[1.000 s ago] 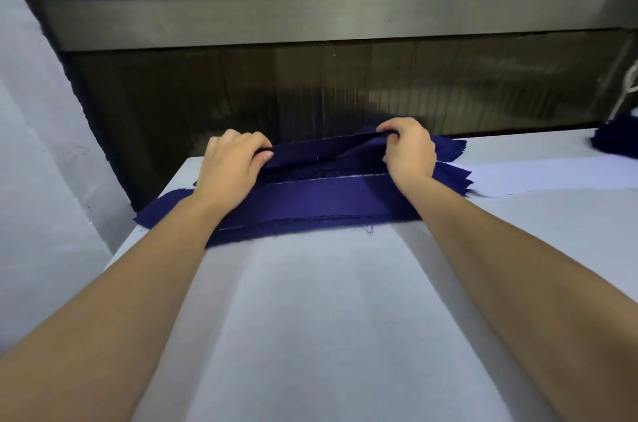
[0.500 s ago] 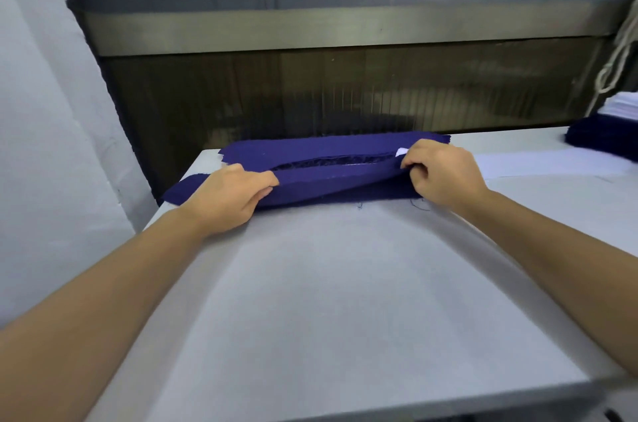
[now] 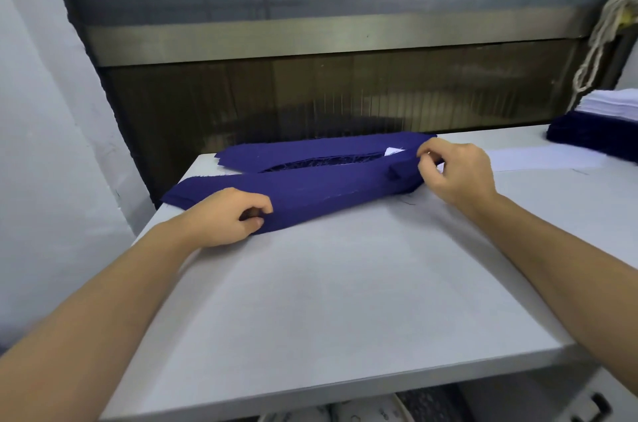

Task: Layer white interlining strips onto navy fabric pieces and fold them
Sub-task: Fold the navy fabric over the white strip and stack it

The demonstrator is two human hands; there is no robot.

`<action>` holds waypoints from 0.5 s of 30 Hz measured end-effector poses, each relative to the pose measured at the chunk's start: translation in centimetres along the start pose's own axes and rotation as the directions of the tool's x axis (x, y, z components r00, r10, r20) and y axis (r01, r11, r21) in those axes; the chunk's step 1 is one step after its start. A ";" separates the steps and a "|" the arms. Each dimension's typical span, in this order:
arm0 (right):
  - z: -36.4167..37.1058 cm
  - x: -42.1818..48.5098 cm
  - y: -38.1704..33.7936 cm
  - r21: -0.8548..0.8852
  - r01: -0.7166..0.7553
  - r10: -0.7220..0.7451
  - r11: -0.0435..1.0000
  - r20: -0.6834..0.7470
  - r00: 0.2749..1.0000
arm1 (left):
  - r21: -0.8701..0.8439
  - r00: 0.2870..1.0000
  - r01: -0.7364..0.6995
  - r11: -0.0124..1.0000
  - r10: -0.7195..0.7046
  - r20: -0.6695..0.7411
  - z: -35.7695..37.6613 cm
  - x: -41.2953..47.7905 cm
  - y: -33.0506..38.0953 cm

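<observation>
Two hands work one bundle, well apart, one at each end. The navy fabric pieces lie as a thick many-layered stack along the far edge of the white table, with the near long edge rolled up and over toward the back. A corner of white interlining peeks from the open mouth at the right end. At the fold's left end the left hand pinches cloth between thumb and curled fingers; the right hand pinches the right end likewise. Judgement: cloth is soft and limp, light per ply, though the stack sags mid-span, and plies and the thin interlining may slip against each other. Best hold is at both ends through all layers, kept taut. A second stack and a loose white strip sit further right.
</observation>
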State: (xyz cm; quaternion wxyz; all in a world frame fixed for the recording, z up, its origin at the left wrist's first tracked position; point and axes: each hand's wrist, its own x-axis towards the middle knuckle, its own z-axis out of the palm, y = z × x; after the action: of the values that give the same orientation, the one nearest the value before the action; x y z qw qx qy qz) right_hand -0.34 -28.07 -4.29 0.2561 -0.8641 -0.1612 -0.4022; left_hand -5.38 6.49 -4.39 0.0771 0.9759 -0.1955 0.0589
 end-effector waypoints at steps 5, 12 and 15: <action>-0.1 0.6 1.2 -0.134 -0.105 0.097 0.985 -0.069 0.993 | -0.250 1.000 -0.020 0.968 0.014 -0.025 -0.2 -0.3 0.0; 0.5 0.4 2.0 -0.051 0.055 -0.034 0.997 0.342 0.939 | -0.269 1.000 0.015 0.963 -0.011 0.014 0.2 -0.1 0.7; 0.6 0.4 2.5 0.011 0.045 -0.044 0.999 0.499 0.865 | -0.206 0.998 0.051 0.977 -0.043 0.044 0.5 0.3 0.6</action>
State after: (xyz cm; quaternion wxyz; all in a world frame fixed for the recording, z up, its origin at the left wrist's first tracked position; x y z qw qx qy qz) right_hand 1.55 -29.72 -5.08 0.1960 -0.9348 -0.2416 -0.1712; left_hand -5.31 5.71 -4.73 0.1755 0.9679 -0.1790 0.0171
